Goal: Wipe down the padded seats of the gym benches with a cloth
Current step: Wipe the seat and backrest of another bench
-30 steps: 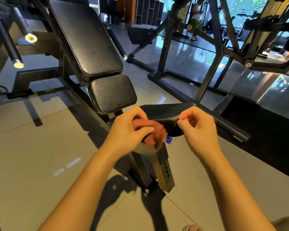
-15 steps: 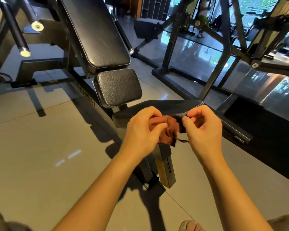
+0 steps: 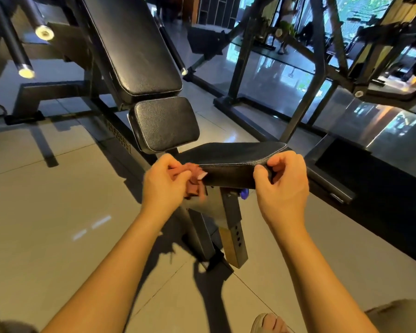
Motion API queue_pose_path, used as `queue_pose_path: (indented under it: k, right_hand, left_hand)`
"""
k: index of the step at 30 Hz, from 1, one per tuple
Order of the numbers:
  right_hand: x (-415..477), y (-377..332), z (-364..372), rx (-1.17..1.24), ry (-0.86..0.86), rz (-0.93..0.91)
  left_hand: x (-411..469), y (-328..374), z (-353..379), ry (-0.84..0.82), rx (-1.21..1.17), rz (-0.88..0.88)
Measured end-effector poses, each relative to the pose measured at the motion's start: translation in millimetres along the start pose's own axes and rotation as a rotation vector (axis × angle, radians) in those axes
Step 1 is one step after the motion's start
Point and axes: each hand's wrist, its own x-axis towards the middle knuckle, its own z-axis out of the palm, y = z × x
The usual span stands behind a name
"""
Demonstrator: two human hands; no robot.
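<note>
Centre of frame: black padded seat (image 3: 231,155) of the bench, roughly level, on a perforated metal post (image 3: 234,234). Left hand (image 3: 165,183) at the seat's near-left corner, fingers and thumb curled round a bunched reddish-brown cloth (image 3: 193,177) — cloth touches the front edge of the pad there, partly motion-blurred. Right hand (image 3: 282,183) at the near-right corner, fingers curled, thumb against the pad's front face; cannot tell whether it actually pinches the pad or holds nothing. Blue knob (image 3: 244,193) just under the seat, beside the right thumb. Above the seat, a small square pad (image 3: 165,123), then the long inclined backrest (image 3: 135,44) running to upper left — both black. Dark rack frame (image 3: 320,56) upper right.
</note>
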Motion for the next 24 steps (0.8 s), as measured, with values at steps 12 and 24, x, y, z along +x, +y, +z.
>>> queue_pose_path:
  k: [12, 24]
  right_hand:
    - [1.1, 2.5, 7.1, 0.030, 0.034, -0.009]
    - [1.3, 5.7, 7.6, 0.030, 0.023, 0.019]
  left_hand:
    - [-30.2, 39.6, 22.3, -0.090, -0.129, 0.338]
    - [7.8, -32.7, -1.5, 0.187, -0.118, -0.265]
